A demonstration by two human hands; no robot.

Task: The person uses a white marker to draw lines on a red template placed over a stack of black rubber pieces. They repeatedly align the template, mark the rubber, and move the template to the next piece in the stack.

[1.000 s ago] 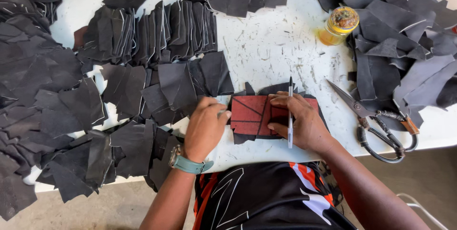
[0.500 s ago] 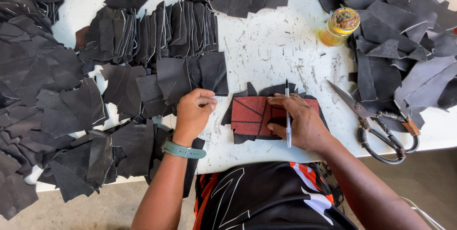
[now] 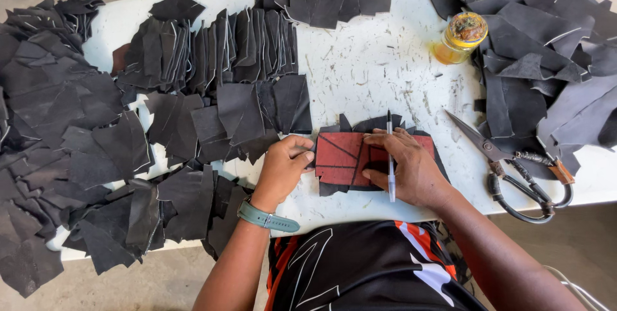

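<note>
- My right hand lies flat on the red template, fingers spread and pressing down so that it cannot slide on the dark piece under it.
- The same hand has a pen pinched between its fingers, tip pointing away from me along the template's right part (a grip that lets me press and draw at once, I think).
- My left hand is loosely curled at the template's left edge, fingertips touching it and closed on nothing; it steadies that end.
- The template sits near the front edge of the white table, right before me, on a black cut piece whose corners stick out above and below it.
- Stacks of black cut pieces fan out to my left and ahead, overlapped in rows, probably to keep them easy to lift one at a time.
- Large scissors lie just right of my right hand, blades toward the middle of the table, handles at the front edge.
- A small jar of yellow liquid stands farther back, beside another dark heap.
</note>
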